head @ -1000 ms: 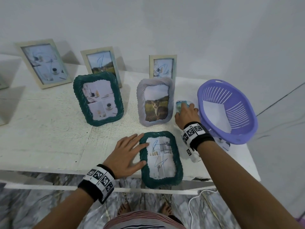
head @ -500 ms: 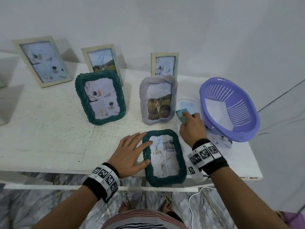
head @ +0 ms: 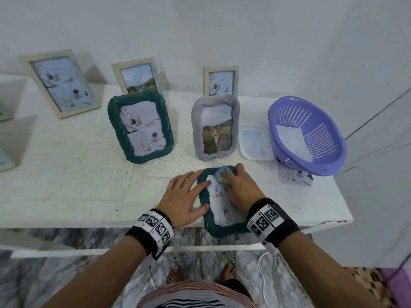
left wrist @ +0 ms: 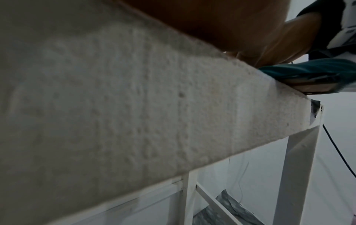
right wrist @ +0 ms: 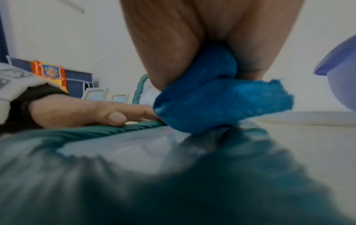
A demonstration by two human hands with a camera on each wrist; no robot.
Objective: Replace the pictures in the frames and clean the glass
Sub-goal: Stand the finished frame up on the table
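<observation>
White wall and a rough white table [head: 66, 174] set the scene, with the work going on at the near edge. On the table the right hand [head: 239, 187] has its fingers curled round a bunched blue cloth [right wrist: 221, 103] and presses it onto the far end of the glass of a green frame [head: 219, 230] that lies flat, face up, with its near end hanging slightly over the table edge. Beside it the left hand [head: 184, 196] lies flat with straight fingers, the thumb and fingertips resting on the frame's left rim to steady it and gripping nothing.

Behind stand a second green frame [head: 140, 126] and a grey frame [head: 215, 127] with a cat picture, and further back three pale wooden frames. To the right are a shallow clear tray [head: 255, 143] and a purple basket [head: 309, 134] with a white sheet in it.

Judging by this, wiping of the flat frame's glass looks to be only at its start, with the cloth at one end. Every frame in view holds a picture, but whether those are the new ones, or which glasses are already clean, cannot be told.
</observation>
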